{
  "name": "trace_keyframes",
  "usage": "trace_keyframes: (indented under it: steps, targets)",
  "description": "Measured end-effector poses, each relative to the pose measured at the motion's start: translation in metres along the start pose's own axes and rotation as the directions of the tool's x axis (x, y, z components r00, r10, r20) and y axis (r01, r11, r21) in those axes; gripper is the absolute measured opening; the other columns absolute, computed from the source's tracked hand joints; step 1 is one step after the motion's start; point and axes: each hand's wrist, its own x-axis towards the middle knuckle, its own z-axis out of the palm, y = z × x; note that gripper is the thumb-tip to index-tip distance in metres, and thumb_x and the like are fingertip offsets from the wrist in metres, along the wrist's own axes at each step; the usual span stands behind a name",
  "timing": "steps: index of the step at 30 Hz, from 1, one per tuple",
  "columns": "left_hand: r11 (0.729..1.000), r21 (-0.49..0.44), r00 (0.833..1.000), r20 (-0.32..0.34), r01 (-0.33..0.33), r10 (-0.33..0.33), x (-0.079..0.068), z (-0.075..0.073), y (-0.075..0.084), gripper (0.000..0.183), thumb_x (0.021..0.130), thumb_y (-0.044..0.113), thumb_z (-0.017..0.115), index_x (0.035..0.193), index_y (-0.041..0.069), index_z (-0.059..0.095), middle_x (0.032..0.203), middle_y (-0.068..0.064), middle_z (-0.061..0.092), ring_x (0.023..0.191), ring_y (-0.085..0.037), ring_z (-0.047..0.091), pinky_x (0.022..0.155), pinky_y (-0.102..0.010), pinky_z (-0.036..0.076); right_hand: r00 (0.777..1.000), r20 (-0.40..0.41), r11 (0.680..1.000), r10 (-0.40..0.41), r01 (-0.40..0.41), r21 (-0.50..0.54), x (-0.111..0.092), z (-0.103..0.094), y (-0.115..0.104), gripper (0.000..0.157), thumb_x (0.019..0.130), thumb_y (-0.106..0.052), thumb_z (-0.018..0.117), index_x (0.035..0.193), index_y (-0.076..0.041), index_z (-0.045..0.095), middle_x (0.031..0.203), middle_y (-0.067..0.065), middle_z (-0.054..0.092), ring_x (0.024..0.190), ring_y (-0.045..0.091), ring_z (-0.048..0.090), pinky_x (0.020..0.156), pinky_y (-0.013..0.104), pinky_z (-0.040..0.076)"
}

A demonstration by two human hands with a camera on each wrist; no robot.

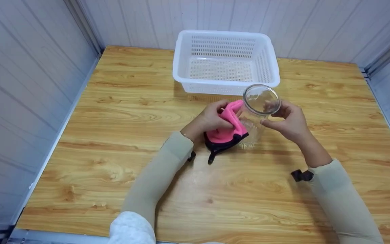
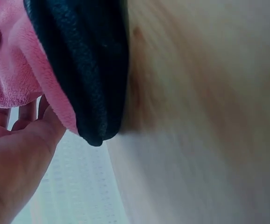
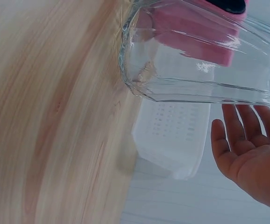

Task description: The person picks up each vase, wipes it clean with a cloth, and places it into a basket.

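Note:
A clear glass jar [image 1: 251,130] with a thick round rim stands mouth up, slightly tilted, in the middle of the head view. My right hand [image 1: 291,123] holds it just below the rim, thumb on the near side and fingers around the far side. Against the jar's left side is a pink cloth [image 1: 227,135] with black edging and a small black loop, and my left hand [image 1: 210,117] grips it between thumb and fingers. In the right wrist view the cloth shows pink through the glass [image 3: 181,74]. Whether the jar's base touches the table cannot be told.
Behind the jar, a white plastic basket [image 1: 227,83] with slotted walls sits near the back edge of the wooden table [image 1: 130,101]. Pale panels [image 1: 141,23] enclose the table at the back and both sides.

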Motion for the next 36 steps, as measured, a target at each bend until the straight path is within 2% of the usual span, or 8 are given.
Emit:
trace_keyframes:
  steps: [6, 10, 13, 18, 22, 27, 31, 36]
  targets:
    - [0.999, 0.040, 0.999, 0.017, 0.028, -0.029, 0.001, 0.000, 0.002, 0.053, 0.067, 0.014, 0.085, 0.112, 0.022, 0.059, 0.110, -0.002, 0.062, 0.101, -0.018, 0.059, 0.078, -0.029, 0.054, 1.000, 0.022, 0.999, -0.005, 0.006, -0.046, -0.002, 0.000, -0.014, 0.045, 0.071, 0.002, 0.081, 0.113, 0.005, 0.064, 0.095, -0.014, 0.066, 0.088, 0.000, 0.062, 0.081, 0.013, 0.049]
    - [0.996, 0.080, 0.999, 0.030, 0.041, -0.044, 0.002, 0.000, 0.004, 0.051, 0.066, 0.014, 0.086, 0.109, 0.020, 0.059, 0.108, -0.002, 0.062, 0.100, -0.018, 0.059, 0.076, -0.029, 0.054, 0.999, 0.034, 0.997, -0.026, 0.028, -0.066, -0.006, 0.001, -0.025, 0.045, 0.072, 0.004, 0.079, 0.114, 0.008, 0.062, 0.100, -0.002, 0.066, 0.089, 0.000, 0.060, 0.082, 0.012, 0.047]
    - [0.992, 0.117, 0.998, 0.037, 0.052, -0.056, 0.002, 0.000, 0.007, 0.052, 0.065, 0.015, 0.087, 0.110, 0.019, 0.061, 0.108, -0.002, 0.063, 0.099, -0.017, 0.059, 0.077, -0.028, 0.053, 1.000, 0.027, 0.996, -0.016, 0.018, -0.087, -0.005, 0.001, -0.020, 0.049, 0.070, 0.002, 0.082, 0.114, 0.006, 0.061, 0.100, 0.002, 0.065, 0.089, 0.000, 0.060, 0.082, 0.013, 0.047]
    - [0.987, 0.149, 0.996, 0.044, 0.065, -0.072, 0.001, -0.002, 0.010, 0.059, 0.065, 0.015, 0.088, 0.119, 0.017, 0.064, 0.113, -0.001, 0.063, 0.098, -0.016, 0.061, 0.077, -0.025, 0.053, 1.000, 0.015, 0.992, 0.022, -0.020, -0.121, -0.001, 0.000, -0.006, 0.057, 0.066, -0.007, 0.087, 0.116, 0.000, 0.061, 0.096, -0.003, 0.062, 0.087, 0.003, 0.061, 0.079, 0.014, 0.049]
    - [0.987, 0.151, 0.998, 0.038, 0.047, -0.054, 0.000, -0.005, 0.009, 0.065, 0.066, 0.017, 0.088, 0.126, 0.018, 0.063, 0.115, -0.002, 0.064, 0.097, -0.016, 0.060, 0.072, -0.025, 0.053, 0.998, 0.033, 0.992, 0.044, -0.040, -0.121, 0.001, 0.000, -0.005, 0.059, 0.068, -0.012, 0.087, 0.119, -0.003, 0.059, 0.098, -0.005, 0.062, 0.089, 0.005, 0.060, 0.078, 0.019, 0.051]
    - [0.989, 0.148, 0.999, 0.051, -0.008, 0.000, -0.001, -0.007, 0.008, 0.056, 0.068, 0.024, 0.087, 0.119, 0.015, 0.066, 0.110, -0.003, 0.067, 0.092, -0.015, 0.063, 0.066, -0.025, 0.054, 0.998, 0.039, 0.987, 0.054, -0.047, -0.153, 0.001, 0.000, -0.008, 0.061, 0.068, -0.013, 0.088, 0.120, -0.004, 0.058, 0.101, 0.000, 0.063, 0.091, 0.003, 0.059, 0.080, 0.022, 0.051]
    - [0.990, 0.134, 0.998, 0.048, -0.045, 0.039, -0.001, -0.007, 0.008, 0.056, 0.067, 0.026, 0.087, 0.118, 0.015, 0.066, 0.108, -0.003, 0.068, 0.095, -0.014, 0.063, 0.074, -0.024, 0.053, 0.997, 0.038, 0.981, 0.068, -0.060, -0.183, 0.001, -0.001, -0.007, 0.063, 0.067, -0.013, 0.088, 0.120, -0.002, 0.056, 0.105, 0.006, 0.062, 0.092, 0.003, 0.057, 0.081, 0.024, 0.050]
    - [0.996, 0.074, 0.998, -0.003, -0.059, 0.060, -0.002, -0.004, 0.009, 0.064, 0.066, 0.026, 0.088, 0.124, 0.017, 0.063, 0.110, 0.001, 0.066, 0.098, -0.013, 0.059, 0.082, -0.024, 0.050, 0.996, 0.036, 0.979, 0.084, -0.075, -0.192, 0.000, 0.000, -0.012, 0.061, 0.068, -0.010, 0.087, 0.120, 0.000, 0.056, 0.106, 0.003, 0.062, 0.094, 0.002, 0.055, 0.082, 0.027, 0.049]
